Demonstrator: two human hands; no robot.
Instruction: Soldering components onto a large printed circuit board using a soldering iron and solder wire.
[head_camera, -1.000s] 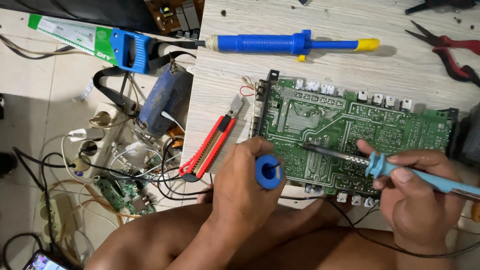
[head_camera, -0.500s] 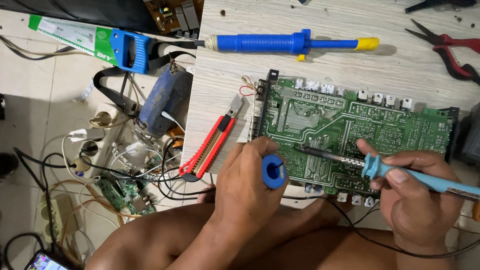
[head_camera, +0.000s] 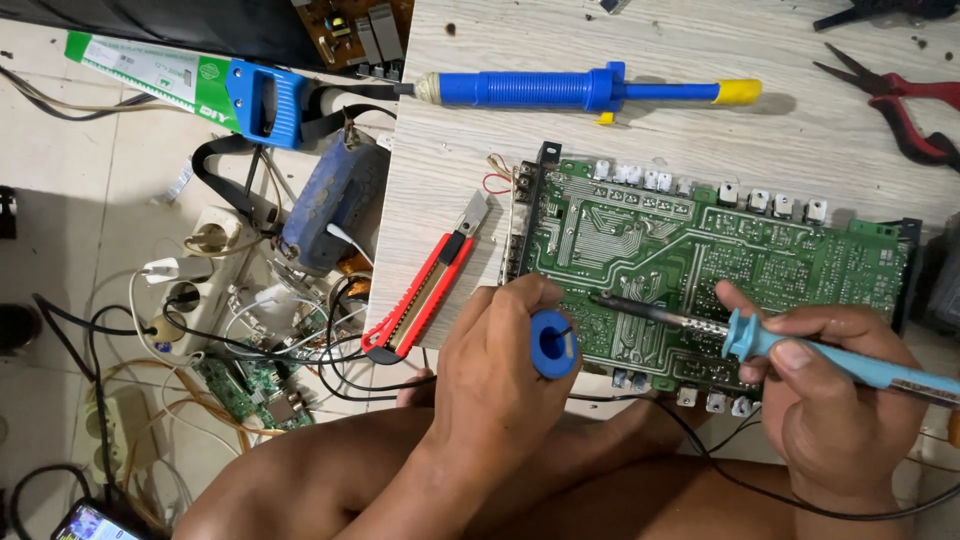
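Note:
A large green circuit board (head_camera: 700, 250) lies solder-side up on a pale wooden tabletop (head_camera: 480, 150). My right hand (head_camera: 840, 400) grips a light-blue soldering iron (head_camera: 800, 350); its dark tip rests on the board near the lower middle. My left hand (head_camera: 500, 380) holds a small blue spool of solder wire (head_camera: 552, 343) at the board's lower left edge. A thin strand of solder runs from the spool toward the iron's tip.
A blue desoldering pump (head_camera: 580, 90) with a yellow end lies above the board. A red utility knife (head_camera: 425, 295) sits left of the board, red pliers (head_camera: 900, 95) at top right. On the floor to the left: a handsaw (head_camera: 200, 85), a blue power tool (head_camera: 330, 200), tangled cables, a power strip.
My left hand has shifted the solder spool slightly to the right, closer to the iron's tip. The right hand and iron have stayed nearly still.

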